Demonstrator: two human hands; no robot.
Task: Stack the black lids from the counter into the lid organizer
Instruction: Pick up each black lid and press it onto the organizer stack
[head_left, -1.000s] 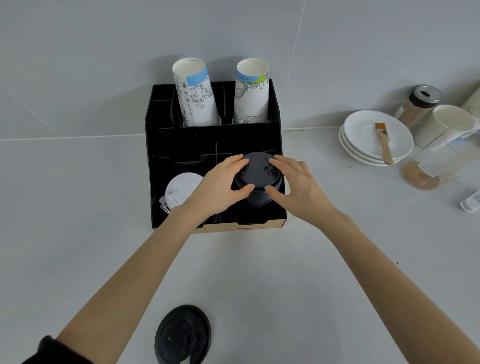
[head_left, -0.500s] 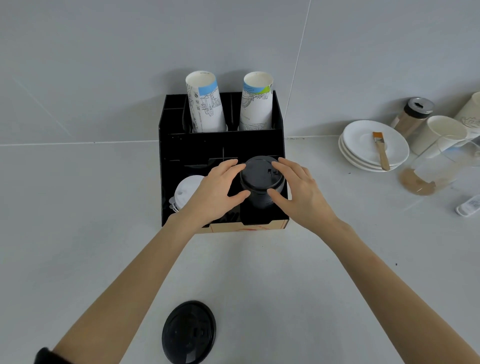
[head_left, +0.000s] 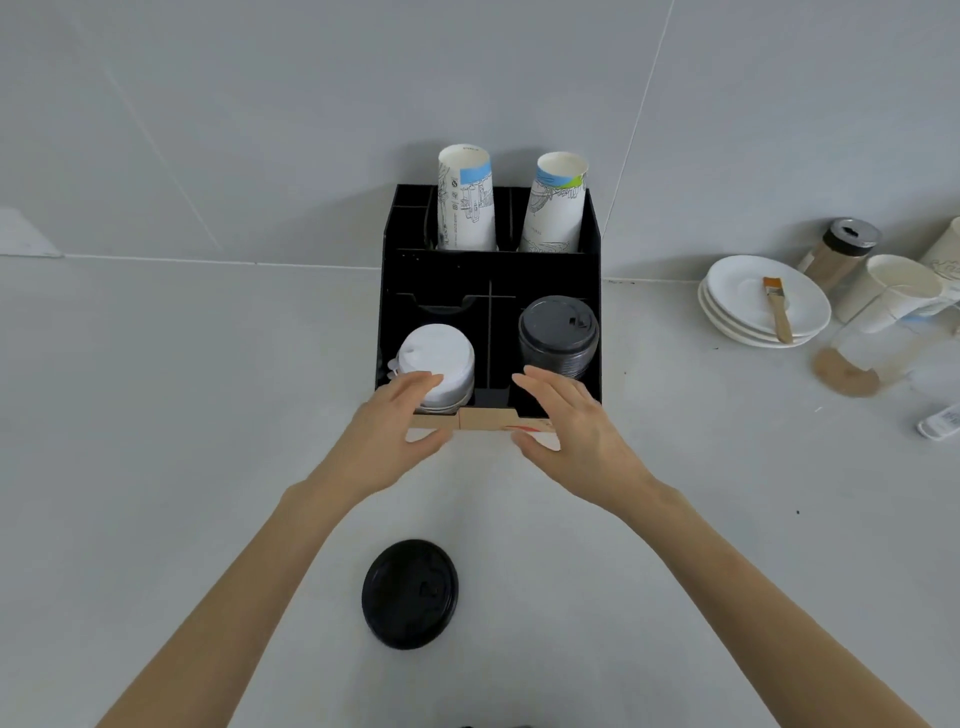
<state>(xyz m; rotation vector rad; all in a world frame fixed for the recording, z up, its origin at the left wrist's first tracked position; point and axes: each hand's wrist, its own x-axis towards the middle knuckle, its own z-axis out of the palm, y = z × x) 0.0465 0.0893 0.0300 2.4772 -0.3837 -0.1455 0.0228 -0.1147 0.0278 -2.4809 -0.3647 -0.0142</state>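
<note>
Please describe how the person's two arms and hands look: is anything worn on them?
Both forearms are bare, with no sleeves in view. The left hand and right hand wear no gloves, and I see no rings, watch or bracelet. The fingers carry no visible markings.

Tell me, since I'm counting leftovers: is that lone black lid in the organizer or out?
Out. The black lid lies flat on the counter, in front of the organizer.

Soft even light, faint shadows, wide-angle bending at edges.
</note>
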